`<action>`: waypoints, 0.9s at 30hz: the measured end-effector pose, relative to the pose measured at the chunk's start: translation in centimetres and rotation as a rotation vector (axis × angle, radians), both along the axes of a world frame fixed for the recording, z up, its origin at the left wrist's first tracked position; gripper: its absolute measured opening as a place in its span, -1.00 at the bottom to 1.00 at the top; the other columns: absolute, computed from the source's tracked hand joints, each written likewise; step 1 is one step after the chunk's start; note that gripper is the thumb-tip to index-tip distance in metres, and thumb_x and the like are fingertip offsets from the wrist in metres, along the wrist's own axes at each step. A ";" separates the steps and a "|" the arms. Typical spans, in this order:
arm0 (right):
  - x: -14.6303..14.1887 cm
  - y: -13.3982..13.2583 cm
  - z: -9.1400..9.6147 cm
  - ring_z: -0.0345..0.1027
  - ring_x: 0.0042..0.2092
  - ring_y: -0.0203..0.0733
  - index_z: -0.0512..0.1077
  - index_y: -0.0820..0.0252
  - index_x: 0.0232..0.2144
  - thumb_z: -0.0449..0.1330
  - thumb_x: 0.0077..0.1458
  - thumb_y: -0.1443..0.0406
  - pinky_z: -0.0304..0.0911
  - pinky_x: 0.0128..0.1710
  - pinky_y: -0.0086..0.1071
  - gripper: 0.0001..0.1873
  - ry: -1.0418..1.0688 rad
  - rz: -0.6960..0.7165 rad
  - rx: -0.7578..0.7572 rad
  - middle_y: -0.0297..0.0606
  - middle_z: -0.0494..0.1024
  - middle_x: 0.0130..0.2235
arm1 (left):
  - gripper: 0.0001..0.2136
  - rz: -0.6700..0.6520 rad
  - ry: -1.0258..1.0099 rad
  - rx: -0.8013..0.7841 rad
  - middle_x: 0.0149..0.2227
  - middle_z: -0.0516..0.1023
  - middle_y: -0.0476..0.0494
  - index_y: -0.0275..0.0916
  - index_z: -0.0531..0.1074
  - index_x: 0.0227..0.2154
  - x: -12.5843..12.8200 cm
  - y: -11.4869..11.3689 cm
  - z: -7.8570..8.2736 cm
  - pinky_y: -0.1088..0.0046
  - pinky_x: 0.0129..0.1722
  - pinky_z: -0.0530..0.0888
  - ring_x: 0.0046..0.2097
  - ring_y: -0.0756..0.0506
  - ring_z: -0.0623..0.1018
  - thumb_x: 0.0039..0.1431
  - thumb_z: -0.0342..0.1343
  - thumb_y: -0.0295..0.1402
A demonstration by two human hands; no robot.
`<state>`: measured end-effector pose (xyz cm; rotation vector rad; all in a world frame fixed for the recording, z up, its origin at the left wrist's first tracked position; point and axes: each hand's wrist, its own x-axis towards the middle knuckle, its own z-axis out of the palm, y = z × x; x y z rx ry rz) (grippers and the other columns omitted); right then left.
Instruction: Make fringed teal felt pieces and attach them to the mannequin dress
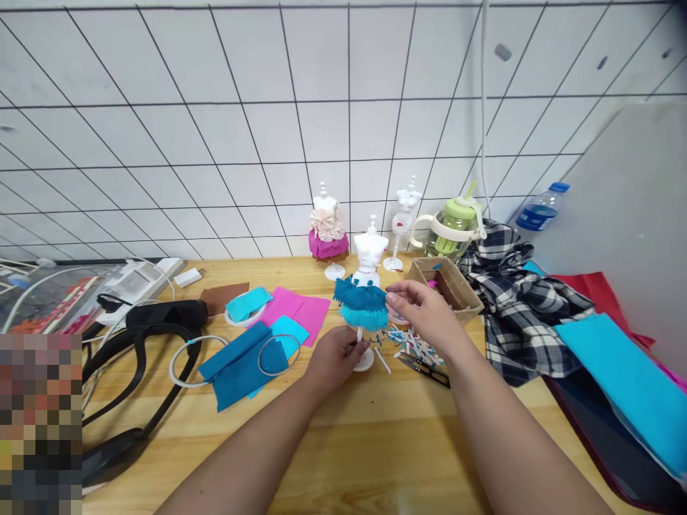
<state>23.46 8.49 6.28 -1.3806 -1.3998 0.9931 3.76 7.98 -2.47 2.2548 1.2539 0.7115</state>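
Note:
A small white dress-form mannequin stands upright in front of me, wearing a layered blue paper skirt, dark teal above and lighter turquoise below. My left hand is closed around the mannequin's thin stand, just above its round white base. At the skirt's right edge, the thumb and fingertips of my right hand are drawn together on the paper; the exact contact is small to see. Below my right hand lie paper scraps and black thread snips.
Behind stand a mannequin in a pink skirt and a bare mannequin. A cardboard box, green-lidded cup and plaid cloth are right. Teal paper, pink paper, a ring and black straps lie left.

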 end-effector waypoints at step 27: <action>-1.7 -1.2 1.2 0.08 -0.66 -0.53 0.31 0.09 -0.08 0.38 -0.13 0.32 -0.16 -0.82 -0.70 -0.47 0.980 0.050 -0.362 -0.56 0.29 -0.53 | -0.68 0.133 0.153 0.120 -0.48 0.44 -0.07 -0.23 0.35 -0.55 -0.1 0.0 0.5 0.43 -0.41 0.18 -0.38 -0.06 0.39 0.29 -0.06 -0.22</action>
